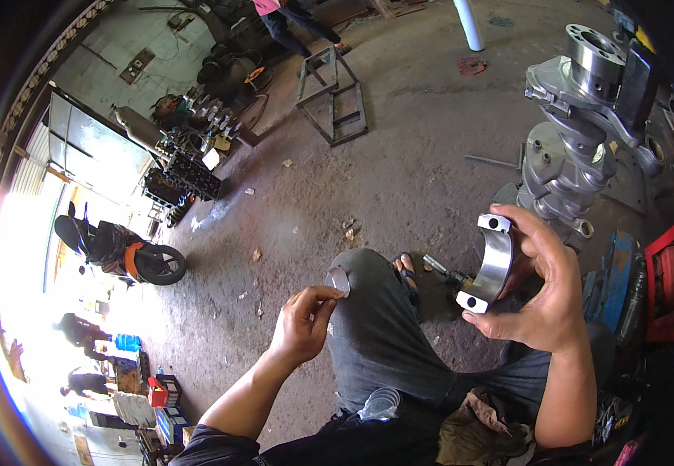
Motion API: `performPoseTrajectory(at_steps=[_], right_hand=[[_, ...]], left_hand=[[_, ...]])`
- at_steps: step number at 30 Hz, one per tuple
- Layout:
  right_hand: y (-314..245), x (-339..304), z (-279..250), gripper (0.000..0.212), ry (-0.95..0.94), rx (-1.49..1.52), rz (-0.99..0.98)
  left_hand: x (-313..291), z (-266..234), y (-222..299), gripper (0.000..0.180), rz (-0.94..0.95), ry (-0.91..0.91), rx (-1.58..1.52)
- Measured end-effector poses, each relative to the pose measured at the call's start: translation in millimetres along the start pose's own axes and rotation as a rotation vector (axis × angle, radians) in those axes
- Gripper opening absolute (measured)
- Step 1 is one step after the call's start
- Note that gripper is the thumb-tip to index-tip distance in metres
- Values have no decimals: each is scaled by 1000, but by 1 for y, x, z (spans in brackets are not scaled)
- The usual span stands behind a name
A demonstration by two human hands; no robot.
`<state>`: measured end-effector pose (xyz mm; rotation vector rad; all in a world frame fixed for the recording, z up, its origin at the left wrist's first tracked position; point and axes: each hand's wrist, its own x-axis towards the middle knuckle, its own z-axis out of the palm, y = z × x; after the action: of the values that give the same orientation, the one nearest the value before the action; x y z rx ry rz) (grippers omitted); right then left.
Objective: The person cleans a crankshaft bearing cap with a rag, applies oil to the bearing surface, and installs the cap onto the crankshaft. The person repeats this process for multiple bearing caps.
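Observation:
Pinched between the thumb and fingers of my left hand (303,320) is a thin, curved bearing shell (338,279), held over my knee. My right hand (543,283) grips a half-round steel bearing cap (498,262) from its outer side, its smooth inner curve facing left and a bolt hole showing at each end. The two parts are apart. In my lap lie a clear plastic bag (381,405) with what look like curved shells inside and a brown cloth (483,435). Beyond my right hand a large crankshaft (566,159) stands upright.
A dark tool with a bolt-like end (447,272) shows behind the cap. At the right edge stands a red metal frame (669,279). Farther off are a steel frame (333,97), an engine block (185,171), a motorcycle (123,248), a pale pipe (469,26) and a walking person (294,19).

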<state>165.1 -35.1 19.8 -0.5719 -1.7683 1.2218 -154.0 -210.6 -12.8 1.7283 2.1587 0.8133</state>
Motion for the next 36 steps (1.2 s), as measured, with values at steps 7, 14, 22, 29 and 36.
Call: performPoseTrajectory(at_steps=[7,14,22,29,36], right_hand=[[-3,0,3,101,-19,9,-26],[-4,-3,2,101,-9,23,-32],[-1,-3,-4,101,-53,79,6],[-4,-4,0,98,-66,190,18],[-3,-2,-3,97,-39,303,1]], left_hand=[[-7,-15,7,10,-299,-123,-350],[-13,-31,13,7,-289,-134,-351],[-17,30,-15,25,256,185,125],[8,36,-9,19,-49,241,-12],[59,23,52,13,139,432,-149]])
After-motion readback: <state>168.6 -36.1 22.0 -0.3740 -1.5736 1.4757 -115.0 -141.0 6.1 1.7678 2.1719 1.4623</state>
